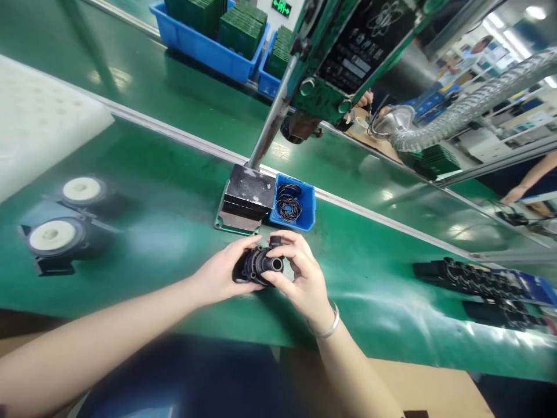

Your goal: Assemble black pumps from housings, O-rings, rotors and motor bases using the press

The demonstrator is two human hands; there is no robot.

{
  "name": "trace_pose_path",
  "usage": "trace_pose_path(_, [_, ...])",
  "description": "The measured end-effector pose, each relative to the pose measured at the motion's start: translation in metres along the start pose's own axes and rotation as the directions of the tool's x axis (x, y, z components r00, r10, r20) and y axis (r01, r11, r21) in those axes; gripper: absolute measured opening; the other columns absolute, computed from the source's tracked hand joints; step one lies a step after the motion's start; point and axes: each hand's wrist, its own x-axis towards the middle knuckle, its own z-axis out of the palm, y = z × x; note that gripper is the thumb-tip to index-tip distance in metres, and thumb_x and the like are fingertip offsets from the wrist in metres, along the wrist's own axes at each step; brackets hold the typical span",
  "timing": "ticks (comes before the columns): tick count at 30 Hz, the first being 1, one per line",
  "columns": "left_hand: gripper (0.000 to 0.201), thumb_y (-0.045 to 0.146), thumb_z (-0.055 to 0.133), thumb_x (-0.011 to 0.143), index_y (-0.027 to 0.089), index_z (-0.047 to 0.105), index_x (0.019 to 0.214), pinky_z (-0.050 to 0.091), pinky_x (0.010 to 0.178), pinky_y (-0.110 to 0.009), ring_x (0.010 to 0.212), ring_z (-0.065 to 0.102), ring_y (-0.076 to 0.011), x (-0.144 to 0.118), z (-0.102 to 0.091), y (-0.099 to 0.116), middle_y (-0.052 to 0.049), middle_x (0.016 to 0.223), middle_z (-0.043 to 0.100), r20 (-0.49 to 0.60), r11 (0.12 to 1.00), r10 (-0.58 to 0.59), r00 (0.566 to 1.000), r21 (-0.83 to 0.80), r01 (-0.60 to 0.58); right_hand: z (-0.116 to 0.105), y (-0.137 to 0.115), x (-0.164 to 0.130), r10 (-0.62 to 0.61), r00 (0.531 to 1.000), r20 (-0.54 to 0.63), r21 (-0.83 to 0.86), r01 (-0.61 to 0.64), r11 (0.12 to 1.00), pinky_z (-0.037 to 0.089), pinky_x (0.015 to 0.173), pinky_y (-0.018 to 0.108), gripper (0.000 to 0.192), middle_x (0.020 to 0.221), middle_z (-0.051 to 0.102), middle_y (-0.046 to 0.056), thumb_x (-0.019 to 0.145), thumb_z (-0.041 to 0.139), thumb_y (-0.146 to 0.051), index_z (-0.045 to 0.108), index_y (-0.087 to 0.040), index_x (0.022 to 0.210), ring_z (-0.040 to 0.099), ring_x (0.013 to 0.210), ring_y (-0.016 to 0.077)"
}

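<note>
Forearms come in from 7 and 5 o'clock and meet above the green conveyor belt [143, 191]. I see both hands wrapped on one small black plastic pump housing [257, 266], held just above the belt at frame centre. Left hand [220, 273] cups the body from 9 o'clock, fingers curled close around it. Right hand [300, 273], silver bangle [327, 328] at the wrist, pinches the ported end, thumb and forefinger narrow.

Judgement: steady the body with the left, let only the right fingertips work at the port, and keep it low over the belt.

Round port faces roughly 5 o'clock, toward me; long axis runs 10 to 4. A second stub points to 12.

Blue plastic bin of black rubber rings [292, 203] sits near, at 12 o'clock, beside a dark metal press block [248, 194].
</note>
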Motion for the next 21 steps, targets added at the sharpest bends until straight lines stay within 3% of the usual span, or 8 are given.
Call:
trace_pose_path(9, [0.079, 0.036, 0.079, 0.077, 0.024, 0.037, 0.143, 0.046, 0.11, -0.046, 0.129, 0.055, -0.0296, 0.001, -0.003, 0.003, -0.012, 0.144, 0.053, 0.003, 0.995, 0.05, 0.999, 0.088, -0.05, 0.006, 0.0, -0.001, 0.009, 1.0, 0.029, -0.075, -0.007, 0.997, 0.044, 0.108, 0.049, 0.026, 0.129, 0.051, 0.008, 0.084, 0.075, -0.027, 0.064, -0.031, 0.106, 0.05, 0.126, 0.0272])
trace_pose_path(21, [0.07, 0.033, 0.075, 0.082, 0.027, 0.038, 0.141, 0.045, 0.111, -0.047, 0.132, 0.052, -0.0278, 0.003, -0.005, 0.002, -0.011, 0.142, 0.054, 0.036, 0.987, 0.144, 0.989, 0.073, -0.146, 0.027, 0.02, -0.017, 0.037, 0.992, -0.117, -0.083, -0.047, 0.995, 0.046, 0.103, 0.05, 0.026, 0.13, 0.05, 0.01, 0.086, 0.071, -0.026, 0.054, -0.026, 0.106, 0.052, 0.125, 0.0263])
